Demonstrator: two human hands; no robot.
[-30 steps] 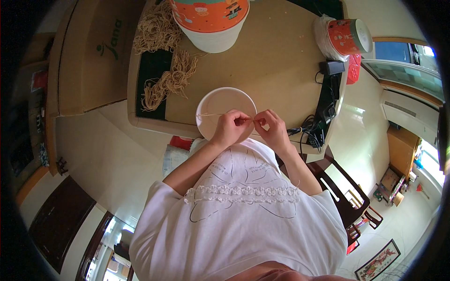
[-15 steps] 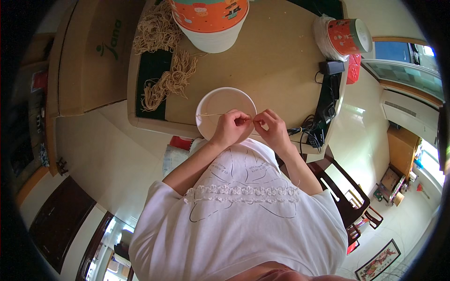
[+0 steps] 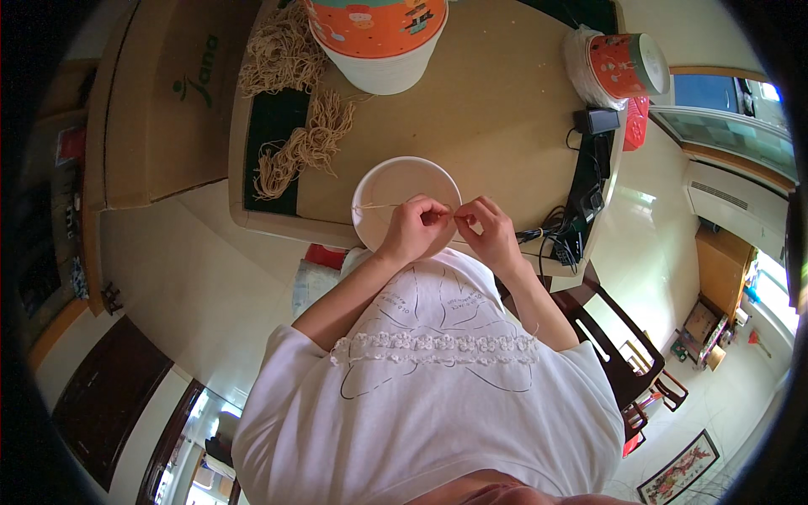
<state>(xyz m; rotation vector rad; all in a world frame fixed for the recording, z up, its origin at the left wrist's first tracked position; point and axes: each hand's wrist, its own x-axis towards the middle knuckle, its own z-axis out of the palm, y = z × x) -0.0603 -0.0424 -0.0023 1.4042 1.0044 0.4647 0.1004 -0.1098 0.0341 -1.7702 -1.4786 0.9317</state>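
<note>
A white tub (image 3: 374, 181), round and open-topped, stands at the near edge of the table. Beige string (image 3: 380, 205) runs from the tub's left rim across its mouth to my left hand (image 3: 414, 230). That hand's fingers are pinched on the string over the rim's right part. Just beside it, fingertips almost touching, my right hand (image 3: 492, 238) also pinches the string near the right rim. The short piece between the fingertips is too small to make out clearly.
Bundles of beige string (image 3: 307, 143) lie at the table's left. Stacked orange-and-white tubs (image 3: 379, 42) stand at the back, more tubs (image 3: 619, 66) at the back right. A black adapter (image 3: 596, 122) and cables (image 3: 551, 227) lie along the right edge. A cardboard box (image 3: 168, 109) is at left.
</note>
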